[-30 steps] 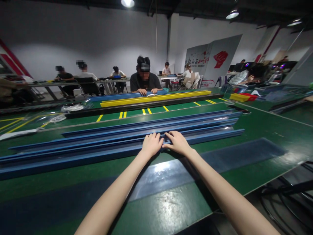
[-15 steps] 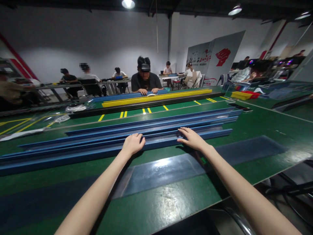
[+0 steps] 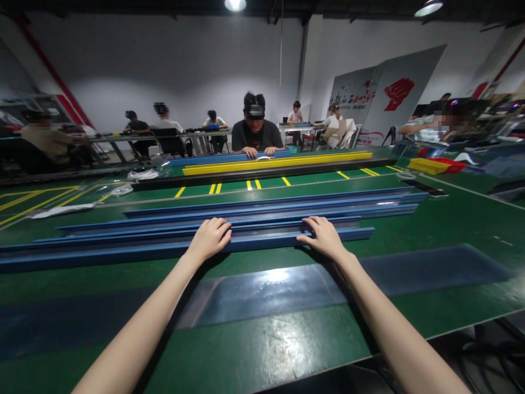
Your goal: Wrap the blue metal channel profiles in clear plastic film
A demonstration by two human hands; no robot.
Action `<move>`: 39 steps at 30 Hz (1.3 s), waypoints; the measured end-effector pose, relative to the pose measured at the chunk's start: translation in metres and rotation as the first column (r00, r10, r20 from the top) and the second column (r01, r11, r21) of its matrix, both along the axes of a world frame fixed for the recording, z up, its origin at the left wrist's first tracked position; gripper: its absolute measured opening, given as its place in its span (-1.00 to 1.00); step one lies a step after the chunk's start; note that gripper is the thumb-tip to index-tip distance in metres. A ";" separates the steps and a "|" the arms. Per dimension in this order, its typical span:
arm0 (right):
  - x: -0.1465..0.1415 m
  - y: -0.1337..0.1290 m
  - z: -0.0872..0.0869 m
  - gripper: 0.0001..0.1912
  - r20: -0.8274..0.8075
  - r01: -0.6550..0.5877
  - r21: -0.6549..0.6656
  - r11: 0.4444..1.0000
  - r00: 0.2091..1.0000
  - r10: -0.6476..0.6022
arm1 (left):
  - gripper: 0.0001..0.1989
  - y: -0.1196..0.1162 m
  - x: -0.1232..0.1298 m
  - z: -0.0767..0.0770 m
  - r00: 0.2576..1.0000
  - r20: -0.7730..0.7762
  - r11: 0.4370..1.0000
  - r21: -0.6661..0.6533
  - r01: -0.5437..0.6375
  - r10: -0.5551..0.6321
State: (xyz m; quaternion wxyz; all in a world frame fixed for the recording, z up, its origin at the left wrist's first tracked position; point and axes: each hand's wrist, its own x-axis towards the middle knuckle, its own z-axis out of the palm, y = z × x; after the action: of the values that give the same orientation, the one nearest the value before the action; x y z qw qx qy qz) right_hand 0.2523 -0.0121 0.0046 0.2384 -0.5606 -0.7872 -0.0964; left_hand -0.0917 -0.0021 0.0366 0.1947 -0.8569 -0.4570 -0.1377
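A long blue channel-shaped profile lies nearest to me among several similar ones on the green table. My left hand grips its near side left of the middle, fingers over the top edge and thumb in front. Farther right, my right hand has hold of the same profile, thumb low on the front wall and fingers curled over its edge. Just behind it lie other blue profiles, roughly parallel. A flat, shiny, see-through strip stretches across the table below my forearms.
Beyond are a yellow profile and a black profile. Across the table a co-worker has both hands at more blue profiles. Clear plastic wrap lies far left; yellow and red trays and a phone are at right.
The nearest blue profile has slid left against the ones behind it, with both my hands on it. My view has turned slightly left.
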 end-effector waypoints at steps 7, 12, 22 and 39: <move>-0.032 -0.003 0.004 -0.35 0.012 -0.022 -0.018 1.000 1.000 0.023 | -0.63 -0.002 0.094 0.013 0.994 -0.002 0.992 -0.074 0.105 -0.105; -0.036 -0.001 0.006 -0.36 0.027 -0.031 -0.023 0.999 0.999 0.031 | -0.63 0.003 0.135 -0.001 0.998 0.065 0.982 -0.189 -0.003 0.015; -0.036 -0.002 0.009 -0.38 0.123 0.004 -0.020 1.000 0.992 -0.002 | -0.62 0.007 0.140 -0.014 0.991 0.090 0.978 -0.194 -0.077 0.096; -0.026 -0.011 0.010 -0.32 0.215 -0.125 -0.006 0.992 0.969 0.123 | -0.66 0.006 0.136 -0.009 0.995 0.059 0.984 -0.163 -0.071 0.081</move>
State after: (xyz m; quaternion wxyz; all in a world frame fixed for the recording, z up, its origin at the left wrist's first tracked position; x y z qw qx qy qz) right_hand 0.2260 -0.0232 0.0145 0.1598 -0.4955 -0.8415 -0.1445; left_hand 0.0447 0.0037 0.0274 0.1150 -0.8469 -0.5050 -0.1205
